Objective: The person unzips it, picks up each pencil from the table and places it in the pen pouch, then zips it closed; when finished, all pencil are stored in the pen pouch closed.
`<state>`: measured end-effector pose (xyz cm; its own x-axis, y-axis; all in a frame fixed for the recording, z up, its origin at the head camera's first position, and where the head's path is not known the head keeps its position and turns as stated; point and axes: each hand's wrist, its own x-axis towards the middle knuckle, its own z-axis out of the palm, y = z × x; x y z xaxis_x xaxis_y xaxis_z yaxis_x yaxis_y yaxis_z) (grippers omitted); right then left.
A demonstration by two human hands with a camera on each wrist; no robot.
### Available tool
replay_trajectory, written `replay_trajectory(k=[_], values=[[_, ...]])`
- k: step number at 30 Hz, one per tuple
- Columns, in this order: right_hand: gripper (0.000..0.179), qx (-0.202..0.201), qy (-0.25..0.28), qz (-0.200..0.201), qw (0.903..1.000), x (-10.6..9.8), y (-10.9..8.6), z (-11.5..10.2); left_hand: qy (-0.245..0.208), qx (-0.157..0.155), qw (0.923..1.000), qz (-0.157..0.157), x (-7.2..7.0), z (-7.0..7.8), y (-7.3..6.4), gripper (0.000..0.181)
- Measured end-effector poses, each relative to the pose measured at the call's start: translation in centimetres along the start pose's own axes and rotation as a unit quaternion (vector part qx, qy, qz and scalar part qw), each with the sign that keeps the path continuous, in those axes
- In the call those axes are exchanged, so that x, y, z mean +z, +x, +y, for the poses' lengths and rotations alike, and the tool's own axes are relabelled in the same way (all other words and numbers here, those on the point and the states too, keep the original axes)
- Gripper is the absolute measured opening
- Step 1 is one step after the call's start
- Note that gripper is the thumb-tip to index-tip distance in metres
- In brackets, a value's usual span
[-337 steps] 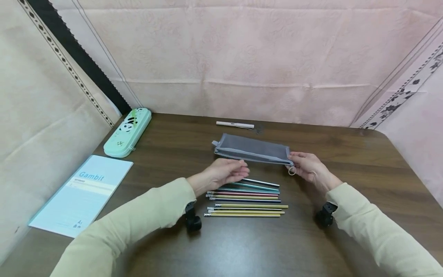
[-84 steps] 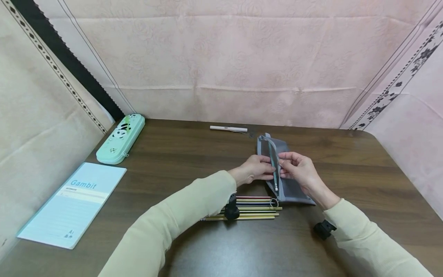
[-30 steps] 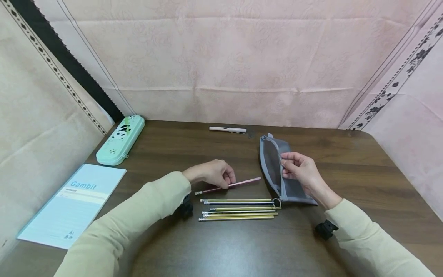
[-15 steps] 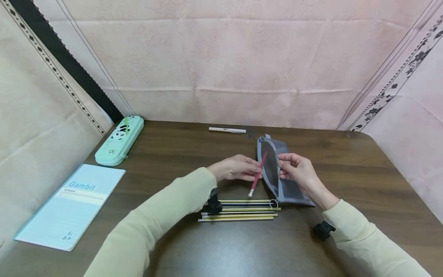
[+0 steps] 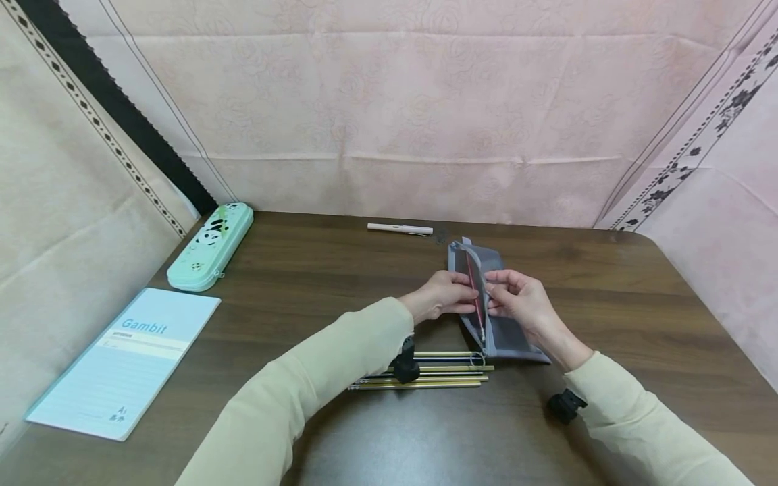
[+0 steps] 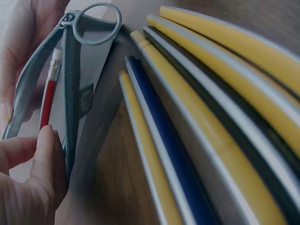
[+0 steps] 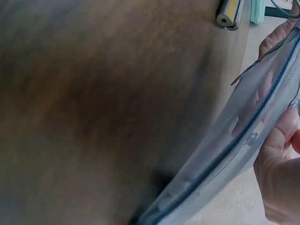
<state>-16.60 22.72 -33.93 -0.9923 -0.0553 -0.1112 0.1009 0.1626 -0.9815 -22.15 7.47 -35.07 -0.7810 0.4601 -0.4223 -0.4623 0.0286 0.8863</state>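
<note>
We find the desk (image 5: 462, 439) wood-grained and smooth with a low sheen, the striped pencils (image 6: 199, 124) and red pencil (image 6: 48, 101) smooth and lacquered-looking, and the zip pouch (image 5: 516, 337) of translucent, mesh-like sheet with a toothed zip. We record the mint pencil case (image 5: 209, 253) as smooth and plastic-looking, and the notebook (image 5: 124, 364) as smooth-covered paper. We note matt, creased cloth in the backdrop (image 5: 389, 101) and matt, wrinkled cloth in the sleeves (image 5: 316, 385).

Dk brown wood-grain worktop (image 5: 304, 270), rounded corner (image 5: 643, 244) approx 3 o'clock, soft light reflection (image 5: 395, 442) at 6. Pale pink creased cloth (image 5: 389, 101) w/ faint pattern at 12; cream cloth (image 5: 67, 223) at 9, blk strip (image 5: 135, 106) at 10; blk floral border (image 5: 695, 152) at 2.
</note>
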Motion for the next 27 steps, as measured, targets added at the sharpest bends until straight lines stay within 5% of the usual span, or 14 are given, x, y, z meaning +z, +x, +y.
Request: replay_trajectory(k=[6, 13, 20, 27], values=[[0.034, -0.004, 0.008, 0.005, 0.9999, 0.0, -0.1, 0.0, 0.02, 0.009, 0.9996, -0.018, -0.4, -0.1, -0.1, 0.05], [0.032, -0.009, 0.026, 0.012, 0.9995, -0.3, -0.2, 0.1, 0.132, 0.006, 0.9858, -0.103, -3.1, 0.4, -2.0, 0.043], [0.028, -0.008, 0.025, 0.017, 0.9995, -0.5, -0.2, 0.2, 0.303, -0.001, 0.9349, -0.184, -6.5, 0.1, -4.9, 0.032], [0.027, -0.008, 0.029, 0.013, 0.9995, -0.4, -0.1, 0.3, 0.426, 0.047, 0.887, -0.172, -8.2, -1.1, -6.8, 0.023]])
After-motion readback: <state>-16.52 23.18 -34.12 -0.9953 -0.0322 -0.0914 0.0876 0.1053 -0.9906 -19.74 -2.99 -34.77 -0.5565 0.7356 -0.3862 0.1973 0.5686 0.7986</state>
